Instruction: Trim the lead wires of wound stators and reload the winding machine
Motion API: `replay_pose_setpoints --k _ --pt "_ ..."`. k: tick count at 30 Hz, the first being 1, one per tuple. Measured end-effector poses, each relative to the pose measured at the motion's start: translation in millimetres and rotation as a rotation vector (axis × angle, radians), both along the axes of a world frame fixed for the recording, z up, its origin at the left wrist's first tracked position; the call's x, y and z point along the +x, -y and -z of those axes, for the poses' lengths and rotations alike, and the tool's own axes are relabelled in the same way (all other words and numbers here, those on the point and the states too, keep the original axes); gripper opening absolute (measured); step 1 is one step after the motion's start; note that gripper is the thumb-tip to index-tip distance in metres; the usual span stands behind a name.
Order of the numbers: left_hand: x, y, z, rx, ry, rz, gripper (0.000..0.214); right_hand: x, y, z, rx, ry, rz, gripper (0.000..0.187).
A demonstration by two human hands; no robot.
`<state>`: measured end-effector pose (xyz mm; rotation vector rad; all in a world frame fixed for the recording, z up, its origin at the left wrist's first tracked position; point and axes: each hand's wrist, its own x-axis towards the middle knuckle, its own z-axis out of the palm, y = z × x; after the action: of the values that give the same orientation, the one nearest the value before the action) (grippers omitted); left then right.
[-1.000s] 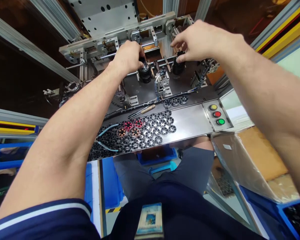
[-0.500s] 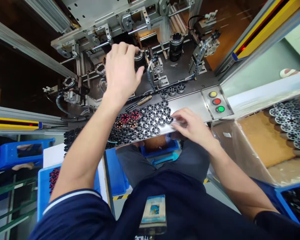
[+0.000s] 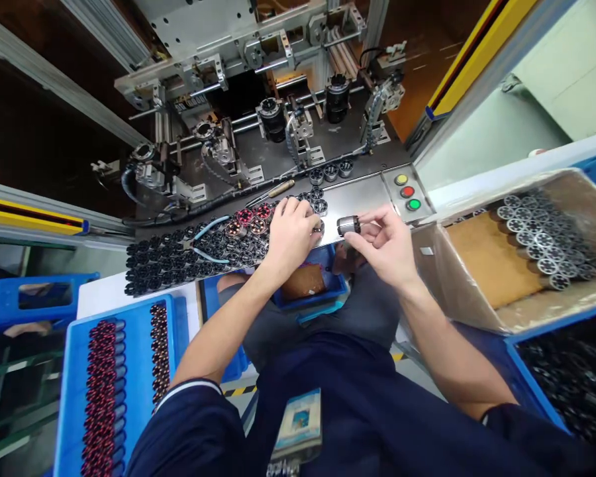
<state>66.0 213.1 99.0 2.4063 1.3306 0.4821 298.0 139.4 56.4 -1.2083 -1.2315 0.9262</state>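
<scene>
My right hand (image 3: 385, 245) pinches a stator core (image 3: 346, 226), a short silvery cylinder with black slotted ends, and holds it on its side above the metal ledge (image 3: 357, 197). My left hand (image 3: 292, 232) reaches over the rows of standing cores, its fingers curled against another stator core (image 3: 319, 228) at the right end of the rows. The palm hides part of that core and some neighbours. Left of this hand, a few stators with red windings (image 3: 244, 216) and copper windings (image 3: 257, 226) lie on top of the black cores (image 3: 179, 258).
Blue-handled pliers (image 3: 211, 227) lie on the cores. Behind stands a machine with black cylindrical holders (image 3: 272, 119). Three cores (image 3: 331, 173) line its front edge. Push buttons (image 3: 407, 191) sit at right, beside a carton (image 3: 481, 291) of cores. A blue tray (image 3: 139, 331) holds wound stators at lower left.
My left hand has come down from the machine's holder to the rows of cores. My right hand has lifted a stator core off the row's end and tipped it sideways.
</scene>
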Motion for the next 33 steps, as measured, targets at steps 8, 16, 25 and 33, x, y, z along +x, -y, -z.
replay_pose_setpoints --k 8,16,25,33 --pt "-20.8 62.4 -54.9 -0.398 0.899 0.055 0.058 -4.8 43.5 -83.6 0.16 -0.225 -0.105 0.038" --pt "-65.0 100.9 -81.4 -0.4 1.185 -0.012 0.043 -55.7 31.2 -115.9 0.146 -0.192 -0.252 0.038" --pt "-163.4 50.2 -107.3 -0.025 1.034 -0.144 0.048 -111.2 -59.0 -161.1 0.294 -0.006 -0.419 0.044" --pt "-303.9 -188.5 -127.3 0.317 0.32 -0.497 0.061 -214.5 -298.1 -171.4 0.307 0.763 -0.376 0.042"
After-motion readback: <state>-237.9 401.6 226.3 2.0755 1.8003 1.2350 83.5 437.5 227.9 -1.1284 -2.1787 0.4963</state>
